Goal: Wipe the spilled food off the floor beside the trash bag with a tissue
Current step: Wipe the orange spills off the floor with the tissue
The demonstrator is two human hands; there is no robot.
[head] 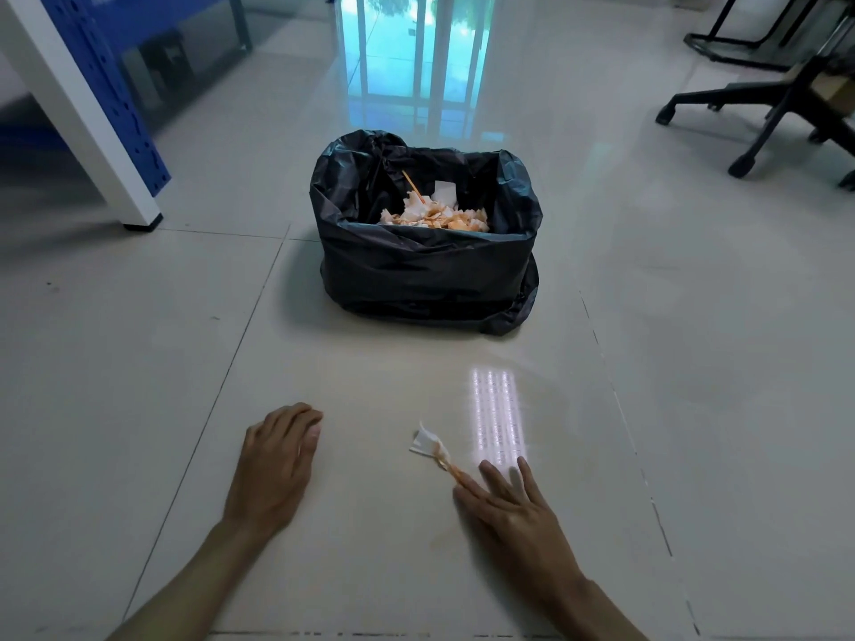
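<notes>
A black trash bag (428, 266) stands open on the pale tiled floor, holding orange-stained tissues and a stick. In front of it lies a small crumpled tissue (432, 448), white at its far end and orange-stained at the near end. My right hand (509, 506) rests flat with fingers spread, its index fingertip touching the tissue's stained end. My left hand (277, 460) lies palm down on the floor to the left, fingers together, holding nothing. A faint orange smear (437, 543) marks the tile between my hands.
A white table leg with a blue panel (99, 131) stands at the left. Black chair bases with casters (758, 118) sit at the far right. A bright light patch (497, 418) reflects on the tile just right of the tissue.
</notes>
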